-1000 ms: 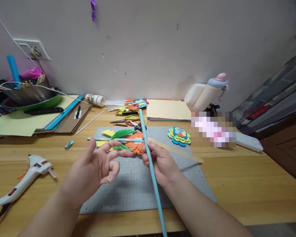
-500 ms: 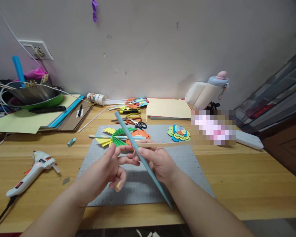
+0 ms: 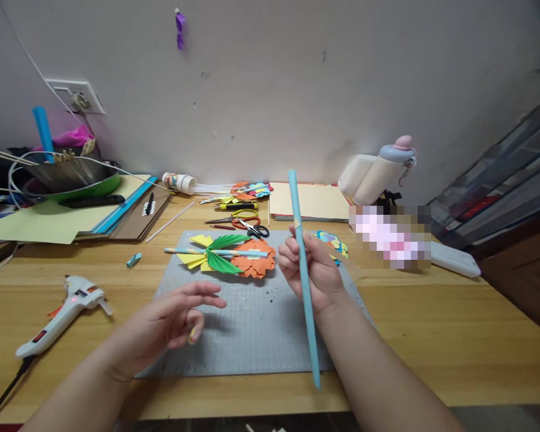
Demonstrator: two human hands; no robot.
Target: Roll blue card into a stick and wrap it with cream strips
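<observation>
My right hand [image 3: 312,270] is closed around a light blue rolled paper stick [image 3: 306,300], held nearly upright above the mat. A bit of beige paper strip [image 3: 297,222] shows against the stick at my fingers; the rest is mostly hidden by the hand. My left hand [image 3: 180,315] hovers over the left side of the grey cutting mat [image 3: 252,336], fingers apart, holding nothing. Something small and yellowish is on one of its fingertips. Beyond the hands lies an orange paper flower [image 3: 263,267] with green pleated leaves [image 3: 222,262] and a striped stem [image 3: 180,251].
A white glue gun [image 3: 63,315] with a lit red light lies at left. Scissors [image 3: 253,229] and pliers [image 3: 238,205] lie behind the mat. A layered paper flower [image 3: 330,240] is partly behind my right hand. A pan [image 3: 72,180], paper sheets [image 3: 308,201] and a bottle [image 3: 382,171] stand farther back.
My hands have moved apart: the left went left, away from the stick, and the right moved to the right. The blue stick has turned from slanted to nearly upright.
</observation>
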